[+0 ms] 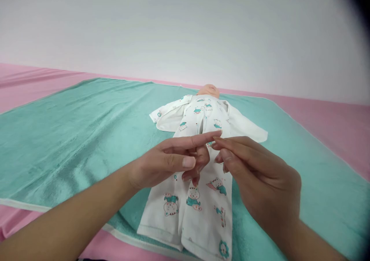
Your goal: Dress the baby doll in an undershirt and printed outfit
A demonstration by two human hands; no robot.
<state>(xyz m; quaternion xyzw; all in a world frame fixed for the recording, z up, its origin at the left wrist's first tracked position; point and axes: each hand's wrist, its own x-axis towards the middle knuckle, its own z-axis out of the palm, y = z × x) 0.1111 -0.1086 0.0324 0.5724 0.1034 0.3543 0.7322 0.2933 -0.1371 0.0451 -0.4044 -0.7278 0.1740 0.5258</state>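
A baby doll (208, 91) lies on its back on a teal towel (72, 134), dressed in a white printed romper (202, 199) with cartoon animals. My left hand (170, 163) hovers over the romper's middle, index finger stretched out and the other fingers curled under. My right hand (254, 176) meets it from the right, fingers pressed together near the left index fingertip. Whether either hand pinches the cloth or a fastener is hidden by the fingers. The romper's sleeves spread out to both sides and its legs run toward me.
The teal towel lies on a pink sheet (332, 118) that shows around its edges. A plain white wall (185, 30) rises behind the bed.
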